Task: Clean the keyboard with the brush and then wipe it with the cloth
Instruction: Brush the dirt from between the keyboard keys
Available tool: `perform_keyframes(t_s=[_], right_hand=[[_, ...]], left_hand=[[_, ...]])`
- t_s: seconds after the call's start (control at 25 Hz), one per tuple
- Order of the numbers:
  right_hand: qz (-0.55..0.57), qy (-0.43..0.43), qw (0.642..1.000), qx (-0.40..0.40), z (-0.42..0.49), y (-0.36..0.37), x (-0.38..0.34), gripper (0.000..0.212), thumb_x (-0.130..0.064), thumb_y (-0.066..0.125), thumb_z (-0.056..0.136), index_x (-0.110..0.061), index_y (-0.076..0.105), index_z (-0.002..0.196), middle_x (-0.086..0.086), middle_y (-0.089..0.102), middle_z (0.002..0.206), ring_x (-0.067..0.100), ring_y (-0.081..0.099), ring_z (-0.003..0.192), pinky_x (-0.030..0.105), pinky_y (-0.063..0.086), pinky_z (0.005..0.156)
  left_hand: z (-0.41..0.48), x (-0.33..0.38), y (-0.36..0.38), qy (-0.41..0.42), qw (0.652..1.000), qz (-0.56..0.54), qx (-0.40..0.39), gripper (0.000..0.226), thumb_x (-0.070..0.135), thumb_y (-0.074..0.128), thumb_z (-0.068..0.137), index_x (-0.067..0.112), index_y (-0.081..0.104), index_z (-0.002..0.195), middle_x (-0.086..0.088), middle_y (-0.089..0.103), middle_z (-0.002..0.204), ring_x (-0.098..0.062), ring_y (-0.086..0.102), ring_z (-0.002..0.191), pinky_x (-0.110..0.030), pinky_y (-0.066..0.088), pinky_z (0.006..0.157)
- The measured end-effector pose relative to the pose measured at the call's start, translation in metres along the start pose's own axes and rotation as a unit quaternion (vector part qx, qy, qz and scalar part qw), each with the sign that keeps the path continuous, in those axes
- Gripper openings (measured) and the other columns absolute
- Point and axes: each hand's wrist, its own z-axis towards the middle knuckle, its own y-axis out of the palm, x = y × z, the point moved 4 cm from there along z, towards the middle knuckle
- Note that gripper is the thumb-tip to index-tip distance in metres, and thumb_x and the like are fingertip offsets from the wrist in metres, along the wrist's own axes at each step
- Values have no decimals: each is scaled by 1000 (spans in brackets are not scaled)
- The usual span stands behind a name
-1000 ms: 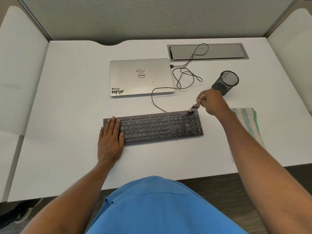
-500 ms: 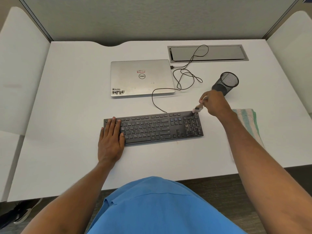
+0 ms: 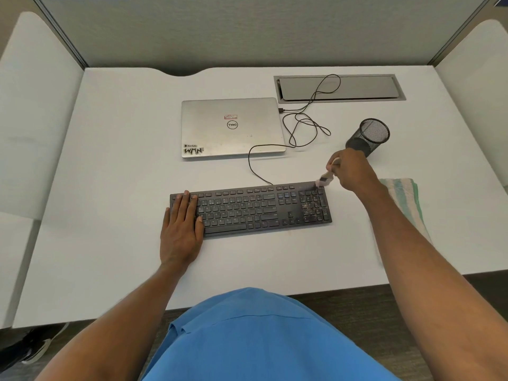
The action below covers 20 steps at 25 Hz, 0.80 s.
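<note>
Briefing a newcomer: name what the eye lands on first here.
The black keyboard in the middle of the desk draws the eye, the left hand flat on its left end. The right hand holds a small brush at its far right corner. A striped cloth lies beside that forearm.

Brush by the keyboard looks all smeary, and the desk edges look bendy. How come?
Head view: the small pale-handled brush in the right hand is smeared by motion blur, while the black keyboard and flat left hand look sharp; head view again: the white desk has edges bowed by the wide-angle lens; light is soft, shadows faint.
</note>
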Motion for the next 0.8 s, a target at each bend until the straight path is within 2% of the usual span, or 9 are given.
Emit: perform_keyframes(t_s=[0.08,0.16,0.28,0.44,0.56,0.64,0.72,0.8], right_hand=[[-22,-13,1000,0,1,-3,-2,8,3,66,90,2,75,89,14,73,86,22,67,77,24,51,60],[-15,-27,999,9,1,-3,-7,10,-2,66,92,-1,76,91,13,75,87,26,68,85,30,53,66],[25,-32,999,0,0,5,-12,9,-9,68,92,-8,77,89,10,74,82,21,64,76,24,45,59],[11,-16,1000,0,1,4,-2,7,-6,70,91,-5,76,89,15,75,85,24,65,77,27,48,66],[-30,-4,1000,4,1,-1,4,8,-1,68,90,-2,77,90,16,75,88,19,60,76,23,43,58],[-4,-10,1000,15,1,-2,0,9,-2,67,91,-3,77,90,13,74,84,16,58,74,21,38,53],[33,-18,999,13,1,0,-7,9,-7,68,92,-7,76,89,8,71,78,18,62,74,22,42,60],[41,-30,999,-3,0,4,-14,9,-11,69,92,-12,75,85,6,69,73,18,63,69,22,42,60]], left_hand=[[0,0,0,-1,1000,0,-1,62,38,27,108,21,28,167,0,20,176,-18,12,163,-49,15,132],[0,0,1,0,1000,2,-1,62,38,27,108,20,28,167,-1,21,176,-18,12,163,-49,15,132],[0,-1,1,0,1000,4,0,61,37,28,108,19,29,167,-1,21,176,-18,13,163,-49,16,132],[0,0,1,-1,1000,2,-3,62,38,27,108,20,27,167,0,20,176,-18,12,163,-48,15,132],[0,0,0,-2,1000,2,-3,62,38,26,108,20,27,168,0,19,176,-18,12,163,-48,15,132],[0,0,0,-1,1000,2,-3,62,38,26,108,20,27,167,0,20,176,-18,13,163,-48,15,132],[0,0,0,-1,1000,4,-1,62,38,27,108,20,27,168,0,20,176,-18,12,163,-48,16,132],[0,0,0,-1,1000,4,-1,62,38,27,108,21,27,168,0,20,176,-18,12,163,-49,16,132]])
